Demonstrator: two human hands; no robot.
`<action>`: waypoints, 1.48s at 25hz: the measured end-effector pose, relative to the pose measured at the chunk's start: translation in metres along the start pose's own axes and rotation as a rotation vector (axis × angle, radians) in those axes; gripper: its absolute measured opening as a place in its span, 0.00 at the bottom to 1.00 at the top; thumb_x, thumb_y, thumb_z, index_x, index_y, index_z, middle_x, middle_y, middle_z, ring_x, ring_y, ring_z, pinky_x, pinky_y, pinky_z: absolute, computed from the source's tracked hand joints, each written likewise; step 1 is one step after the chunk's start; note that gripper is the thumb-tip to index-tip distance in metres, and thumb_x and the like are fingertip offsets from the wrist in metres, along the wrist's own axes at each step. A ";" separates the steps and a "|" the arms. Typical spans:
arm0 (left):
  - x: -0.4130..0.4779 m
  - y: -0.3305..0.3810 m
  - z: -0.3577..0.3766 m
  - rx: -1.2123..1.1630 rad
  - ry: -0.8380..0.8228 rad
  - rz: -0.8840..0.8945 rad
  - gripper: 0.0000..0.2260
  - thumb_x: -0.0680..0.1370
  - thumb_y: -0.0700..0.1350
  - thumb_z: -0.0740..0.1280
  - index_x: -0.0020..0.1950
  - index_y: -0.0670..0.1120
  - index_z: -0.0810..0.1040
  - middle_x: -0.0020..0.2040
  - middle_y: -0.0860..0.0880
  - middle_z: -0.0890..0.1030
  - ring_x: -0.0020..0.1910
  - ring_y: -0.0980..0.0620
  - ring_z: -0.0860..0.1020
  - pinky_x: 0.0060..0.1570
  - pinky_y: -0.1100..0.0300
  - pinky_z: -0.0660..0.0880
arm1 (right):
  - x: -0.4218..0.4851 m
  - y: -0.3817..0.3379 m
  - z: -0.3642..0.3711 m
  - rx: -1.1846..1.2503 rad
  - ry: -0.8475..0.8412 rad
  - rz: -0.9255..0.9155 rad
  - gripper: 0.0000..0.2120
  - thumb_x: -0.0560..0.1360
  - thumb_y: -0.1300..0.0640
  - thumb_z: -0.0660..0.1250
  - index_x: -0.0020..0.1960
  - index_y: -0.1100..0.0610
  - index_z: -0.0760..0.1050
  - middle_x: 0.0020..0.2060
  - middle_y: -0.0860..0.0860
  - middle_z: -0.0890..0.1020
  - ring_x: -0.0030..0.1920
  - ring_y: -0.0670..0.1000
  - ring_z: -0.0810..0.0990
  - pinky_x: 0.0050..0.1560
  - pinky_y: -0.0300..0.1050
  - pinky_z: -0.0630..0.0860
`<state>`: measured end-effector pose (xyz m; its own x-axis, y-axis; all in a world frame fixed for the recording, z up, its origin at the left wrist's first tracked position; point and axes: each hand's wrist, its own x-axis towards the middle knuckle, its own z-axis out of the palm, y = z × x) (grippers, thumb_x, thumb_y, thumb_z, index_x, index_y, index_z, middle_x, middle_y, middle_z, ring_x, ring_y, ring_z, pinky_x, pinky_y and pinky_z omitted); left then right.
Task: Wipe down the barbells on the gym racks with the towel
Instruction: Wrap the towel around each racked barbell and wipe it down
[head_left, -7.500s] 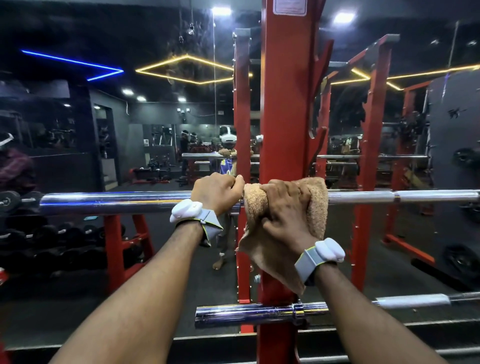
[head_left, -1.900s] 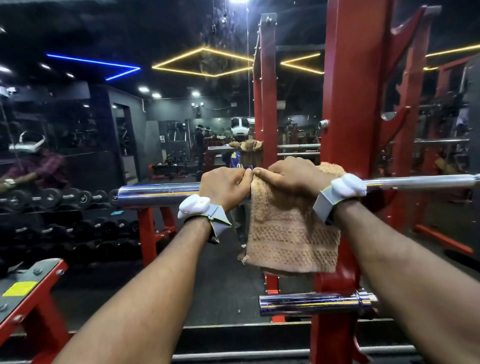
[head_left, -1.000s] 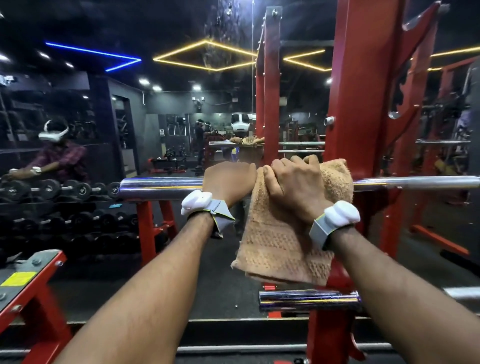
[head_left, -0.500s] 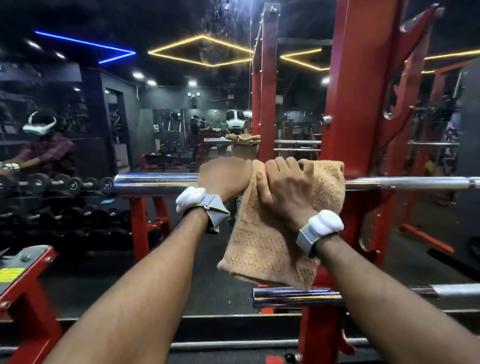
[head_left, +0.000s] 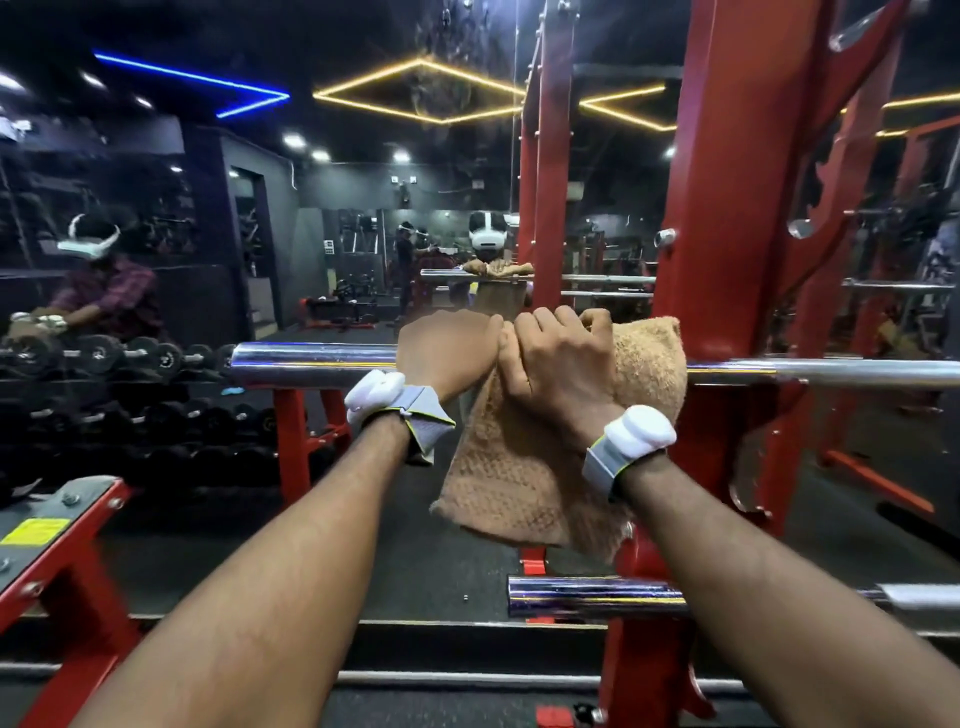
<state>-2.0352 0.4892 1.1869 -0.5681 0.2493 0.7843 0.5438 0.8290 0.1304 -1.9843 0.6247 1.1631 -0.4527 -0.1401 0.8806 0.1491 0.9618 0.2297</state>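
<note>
Left hand (head_left: 447, 353) grips the bare barbell (head_left: 311, 364) — right hand (head_left: 561, 364) clamps the towel (head_left: 519, 478) round it; yellow label (head_left: 34, 530) unreadable.

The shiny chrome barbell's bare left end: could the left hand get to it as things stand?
Probably yes. The left hand grips that shiny chrome barbell, and nothing sits on the bar between it and the end; the tan towel hangs on its other side.

Two barbells — upper barbell (head_left: 311, 364), lower barbell (head_left: 597, 597) — one towel (head_left: 519, 483), and two hands: left hand (head_left: 447, 353), right hand (head_left: 561, 364).
</note>
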 end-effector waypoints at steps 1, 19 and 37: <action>0.001 0.000 0.000 -0.004 0.006 -0.002 0.21 0.81 0.59 0.56 0.44 0.46 0.80 0.41 0.44 0.83 0.47 0.40 0.80 0.36 0.57 0.65 | 0.010 0.002 -0.004 0.036 -0.064 -0.016 0.18 0.80 0.47 0.53 0.39 0.53 0.75 0.36 0.53 0.81 0.40 0.59 0.79 0.47 0.56 0.68; 0.002 -0.099 -0.033 -0.085 -0.069 0.144 0.23 0.75 0.61 0.54 0.37 0.45 0.77 0.34 0.46 0.81 0.40 0.41 0.80 0.39 0.51 0.76 | 0.010 -0.038 -0.007 0.004 -0.087 0.090 0.17 0.80 0.49 0.54 0.37 0.52 0.74 0.35 0.51 0.81 0.39 0.57 0.79 0.47 0.54 0.67; -0.004 -0.113 -0.030 0.021 -0.025 0.117 0.22 0.79 0.58 0.58 0.30 0.45 0.68 0.33 0.44 0.79 0.41 0.38 0.79 0.33 0.56 0.64 | 0.034 -0.074 -0.012 0.091 -0.233 -0.007 0.21 0.82 0.45 0.49 0.42 0.52 0.76 0.44 0.52 0.84 0.46 0.58 0.81 0.51 0.55 0.66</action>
<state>-2.0763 0.3799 1.1873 -0.5168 0.3570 0.7781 0.5946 0.8036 0.0262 -1.9999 0.5456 1.1809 -0.6455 -0.0985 0.7574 0.0708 0.9797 0.1877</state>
